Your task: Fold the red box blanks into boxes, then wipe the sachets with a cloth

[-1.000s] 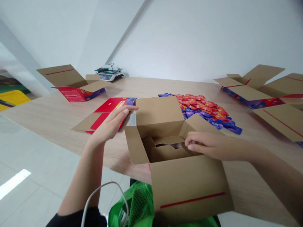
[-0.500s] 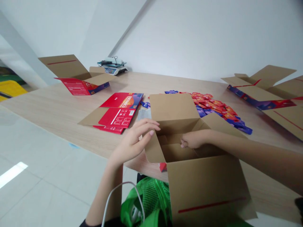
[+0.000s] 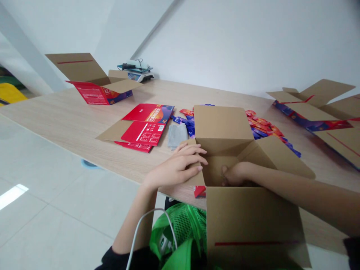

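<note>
An open cardboard box [image 3: 225, 129] stands at the near edge of the wooden table [image 3: 70, 120], its four flaps spread out. My left hand [image 3: 177, 167] lies flat on the box's left flap, fingers stretched toward the opening. My right hand [image 3: 234, 174] reaches down inside the box, and the near wall hides most of its fingers. Behind the box lies a heap of red and purple sachets [image 3: 263, 127].
A flattened red printed carton [image 3: 143, 127] and a grey sachet [image 3: 177, 135] lie left of the box. Another open box [image 3: 95, 80] and a scale [image 3: 136, 71] are at the far left. More open boxes [image 3: 315, 103] are at the right. A green mesh bag [image 3: 180, 234] hangs below the table edge.
My left hand moved right from the red carton onto the box's left flap. My right hand sank deeper into the box, pressing the inner flaps down out of sight. The view shifted left.
</note>
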`<state>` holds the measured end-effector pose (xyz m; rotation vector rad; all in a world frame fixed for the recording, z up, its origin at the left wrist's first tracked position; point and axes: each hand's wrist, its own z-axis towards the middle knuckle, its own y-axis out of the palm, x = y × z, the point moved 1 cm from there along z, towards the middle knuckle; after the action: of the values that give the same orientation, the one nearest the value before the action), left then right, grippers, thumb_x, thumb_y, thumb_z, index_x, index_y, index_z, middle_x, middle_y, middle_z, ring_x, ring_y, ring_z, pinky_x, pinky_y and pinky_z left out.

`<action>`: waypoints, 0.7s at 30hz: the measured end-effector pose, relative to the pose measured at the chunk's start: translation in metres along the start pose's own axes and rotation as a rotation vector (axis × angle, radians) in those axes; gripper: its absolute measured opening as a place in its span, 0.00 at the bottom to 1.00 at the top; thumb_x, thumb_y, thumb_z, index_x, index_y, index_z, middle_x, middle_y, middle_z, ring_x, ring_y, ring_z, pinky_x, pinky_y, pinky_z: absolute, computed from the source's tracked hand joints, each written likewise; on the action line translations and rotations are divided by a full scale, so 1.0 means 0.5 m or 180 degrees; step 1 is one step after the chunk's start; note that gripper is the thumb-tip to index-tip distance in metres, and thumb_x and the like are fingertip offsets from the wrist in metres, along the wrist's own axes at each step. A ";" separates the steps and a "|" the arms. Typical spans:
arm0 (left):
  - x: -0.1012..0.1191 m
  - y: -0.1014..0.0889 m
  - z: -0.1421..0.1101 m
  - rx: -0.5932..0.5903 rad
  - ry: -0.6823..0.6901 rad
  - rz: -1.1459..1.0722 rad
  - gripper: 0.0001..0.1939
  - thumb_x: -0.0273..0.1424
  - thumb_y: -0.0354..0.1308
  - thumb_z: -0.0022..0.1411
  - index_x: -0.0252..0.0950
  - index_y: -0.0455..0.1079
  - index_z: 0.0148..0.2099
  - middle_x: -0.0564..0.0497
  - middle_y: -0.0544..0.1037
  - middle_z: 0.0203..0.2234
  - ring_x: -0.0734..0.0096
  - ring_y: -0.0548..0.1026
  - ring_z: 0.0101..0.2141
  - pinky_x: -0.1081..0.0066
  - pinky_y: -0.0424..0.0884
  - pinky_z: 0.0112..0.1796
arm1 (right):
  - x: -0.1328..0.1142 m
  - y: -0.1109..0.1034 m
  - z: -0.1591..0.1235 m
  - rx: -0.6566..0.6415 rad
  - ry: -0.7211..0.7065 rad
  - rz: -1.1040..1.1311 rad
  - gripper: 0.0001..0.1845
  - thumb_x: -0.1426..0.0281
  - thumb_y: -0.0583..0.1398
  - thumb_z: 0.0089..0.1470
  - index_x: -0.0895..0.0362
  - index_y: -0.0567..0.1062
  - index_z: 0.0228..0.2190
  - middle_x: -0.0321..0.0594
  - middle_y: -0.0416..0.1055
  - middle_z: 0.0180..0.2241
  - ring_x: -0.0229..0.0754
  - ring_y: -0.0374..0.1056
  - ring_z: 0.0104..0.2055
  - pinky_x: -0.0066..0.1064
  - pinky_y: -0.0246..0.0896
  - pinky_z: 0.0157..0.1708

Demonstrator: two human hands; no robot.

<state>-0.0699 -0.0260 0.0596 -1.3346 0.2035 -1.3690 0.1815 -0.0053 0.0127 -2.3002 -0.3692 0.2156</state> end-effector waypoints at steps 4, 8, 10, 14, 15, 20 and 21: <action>-0.003 0.010 0.004 0.0121 0.0014 -0.0021 0.11 0.31 0.52 0.70 0.43 0.73 0.50 0.50 0.71 0.57 0.62 0.60 0.63 0.52 0.48 0.64 | -0.002 -0.002 0.017 -0.0361 0.0205 -0.0100 0.19 0.55 0.62 0.52 0.59 0.75 0.23 0.39 0.66 0.14 0.46 0.68 0.22 0.39 0.63 0.28; -0.013 0.018 0.014 0.0215 0.0043 -0.0119 0.10 0.31 0.52 0.69 0.43 0.73 0.48 0.50 0.72 0.55 0.62 0.60 0.63 0.51 0.47 0.64 | -0.010 -0.013 0.049 -0.0725 0.0341 0.0001 0.25 0.50 0.60 0.55 0.60 0.76 0.25 0.36 0.69 0.18 0.41 0.68 0.22 0.36 0.65 0.28; -0.023 0.019 0.015 0.0442 0.0039 -0.0316 0.11 0.31 0.51 0.69 0.43 0.72 0.49 0.49 0.70 0.57 0.63 0.61 0.62 0.53 0.49 0.64 | -0.008 -0.024 0.051 -0.0801 0.0329 0.0071 0.22 0.52 0.60 0.56 0.60 0.75 0.28 0.33 0.68 0.19 0.36 0.65 0.21 0.32 0.64 0.27; -0.062 0.010 0.004 0.1620 -0.0433 -0.0767 0.14 0.34 0.47 0.71 0.41 0.69 0.53 0.47 0.68 0.58 0.64 0.63 0.61 0.57 0.55 0.62 | 0.015 -0.064 -0.003 -0.0739 0.0093 0.0231 0.20 0.56 0.59 0.56 0.58 0.75 0.23 0.36 0.67 0.17 0.38 0.63 0.20 0.33 0.60 0.24; -0.075 0.007 -0.001 0.1943 -0.0650 -0.0830 0.14 0.34 0.46 0.71 0.40 0.69 0.52 0.47 0.70 0.56 0.63 0.65 0.59 0.58 0.56 0.61 | 0.022 -0.075 -0.025 -0.0660 0.0036 0.0256 0.20 0.56 0.57 0.57 0.58 0.75 0.24 0.38 0.69 0.19 0.39 0.65 0.21 0.33 0.60 0.25; -0.119 0.004 -0.018 0.2754 -0.1327 -0.1342 0.13 0.36 0.47 0.67 0.38 0.71 0.44 0.48 0.76 0.45 0.62 0.72 0.49 0.64 0.69 0.49 | 0.034 -0.089 -0.088 0.0038 -0.0213 0.0131 0.22 0.57 0.51 0.60 0.59 0.77 0.30 0.49 0.76 0.34 0.47 0.71 0.32 0.37 0.61 0.32; -0.120 0.005 -0.019 0.2767 -0.1300 -0.1456 0.12 0.36 0.48 0.66 0.38 0.71 0.44 0.48 0.76 0.44 0.63 0.73 0.48 0.65 0.70 0.47 | 0.029 -0.084 -0.084 -0.0028 -0.0265 0.0136 0.22 0.57 0.51 0.60 0.58 0.78 0.30 0.49 0.77 0.33 0.48 0.72 0.32 0.37 0.61 0.32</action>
<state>-0.0938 0.0140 0.0206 -0.8878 -0.9265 -1.2725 0.1982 -0.0020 0.0713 -2.3141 -0.3641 0.3326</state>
